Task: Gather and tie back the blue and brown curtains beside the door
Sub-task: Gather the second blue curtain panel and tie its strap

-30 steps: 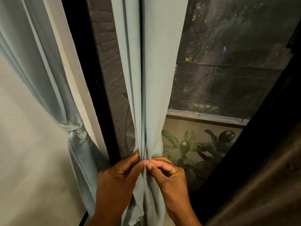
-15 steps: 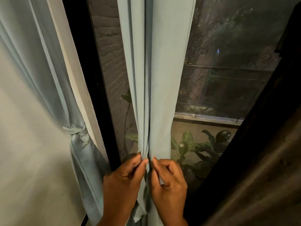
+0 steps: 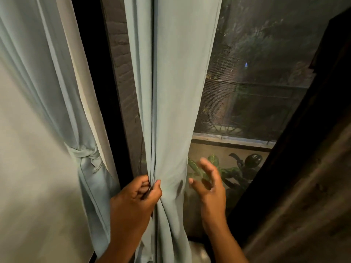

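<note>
Your left hand (image 3: 135, 198) pinches the blue curtain's (image 3: 171, 103) gathered folds; your right hand (image 3: 208, 184) is spread, off the cloth.
Leftward, another panel (image 3: 43, 88) hangs knotted (image 3: 83, 154). You're mid-gather: next, sweep in the loose right edge. Brown curtain (image 3: 307, 196) waits far right.

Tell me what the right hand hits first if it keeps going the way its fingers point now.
Probably the window screen: the open right hand points up and away, just right of the blue curtain, clear of its edge. Depth is unclear.
</note>
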